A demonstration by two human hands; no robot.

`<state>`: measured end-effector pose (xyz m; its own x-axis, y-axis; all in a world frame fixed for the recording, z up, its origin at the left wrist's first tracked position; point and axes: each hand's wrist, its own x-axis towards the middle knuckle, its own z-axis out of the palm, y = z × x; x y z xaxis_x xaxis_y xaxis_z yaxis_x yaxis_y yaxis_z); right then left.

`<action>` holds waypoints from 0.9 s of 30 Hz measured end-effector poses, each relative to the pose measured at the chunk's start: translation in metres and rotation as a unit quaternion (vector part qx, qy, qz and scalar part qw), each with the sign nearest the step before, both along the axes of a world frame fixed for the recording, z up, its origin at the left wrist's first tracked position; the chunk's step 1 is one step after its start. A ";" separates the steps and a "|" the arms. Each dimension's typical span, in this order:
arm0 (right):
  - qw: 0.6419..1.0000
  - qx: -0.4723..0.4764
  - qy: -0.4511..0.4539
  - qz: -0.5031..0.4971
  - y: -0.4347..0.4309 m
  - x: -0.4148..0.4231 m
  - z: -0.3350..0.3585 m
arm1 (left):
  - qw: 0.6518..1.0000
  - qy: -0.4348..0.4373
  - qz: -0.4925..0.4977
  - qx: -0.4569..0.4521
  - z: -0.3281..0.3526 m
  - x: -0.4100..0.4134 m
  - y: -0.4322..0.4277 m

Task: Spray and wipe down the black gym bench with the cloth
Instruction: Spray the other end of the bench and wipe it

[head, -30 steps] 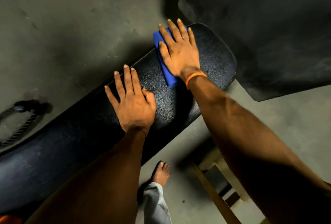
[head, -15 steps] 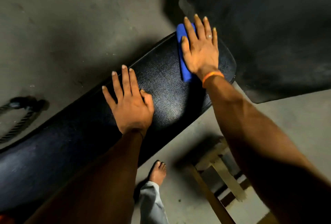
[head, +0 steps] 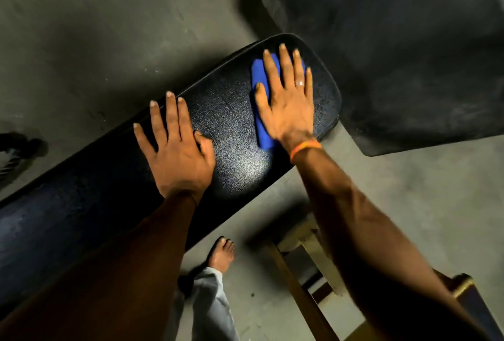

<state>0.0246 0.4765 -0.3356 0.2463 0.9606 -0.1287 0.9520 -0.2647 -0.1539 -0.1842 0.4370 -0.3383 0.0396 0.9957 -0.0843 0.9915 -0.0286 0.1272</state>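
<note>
We see the black gym bench [head: 231,127] running from the lower left up toward the upper middle, its padded surface textured and catching a bright patch of glare near the right hand's wrist. The right hand [head: 289,106] lies flat on the blue cloth [head: 260,95], close to the rounded far end of the bench, fingers [head: 285,66] stretched out and spread — pressing down on the cloth, not curled around it. The cloth shows as a folded strip along the thumb side of that hand and a sliver between the fingers; the rest is hidden under the palm. A ring [head: 300,83] sits on one finger, and an orange band [head: 305,148] circles the wrist.

The left hand [head: 177,152] rests palm down on the bare surface, nearer the middle of the bench and just beside the right hand, its fingers open and extended, holding nothing.

Below the bench edge, a bare foot [head: 221,254] stands on the grey floor [head: 81,40] with a pale trouser leg [head: 211,308] above it. A wooden frame [head: 300,286] sits at the lower right — partly hidden by the right forearm. A dark mat [head: 409,54] fills the upper right, lying just beyond the bench's end.
</note>
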 end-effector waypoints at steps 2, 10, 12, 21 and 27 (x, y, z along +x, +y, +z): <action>1.000 -0.001 0.011 -0.006 0.042 0.013 -0.001 | 1.000 -0.002 0.002 0.004 -0.001 0.000 0.000; 0.985 -0.003 0.043 -0.166 0.052 0.063 -0.005 | 1.000 -0.018 0.003 0.013 -0.001 -0.001 -0.001; 0.974 0.000 0.046 -0.220 0.032 0.073 -0.007 | 1.000 -0.017 0.002 0.009 0.001 -0.001 -0.001; 0.951 0.050 0.005 -0.304 -0.046 -0.003 -0.004 | 1.000 -0.025 -0.004 -0.005 0.003 -0.002 0.000; 0.995 0.025 -0.014 -0.101 -0.049 -0.010 -0.004 | 1.000 -0.016 -0.004 0.000 0.000 -0.001 -0.001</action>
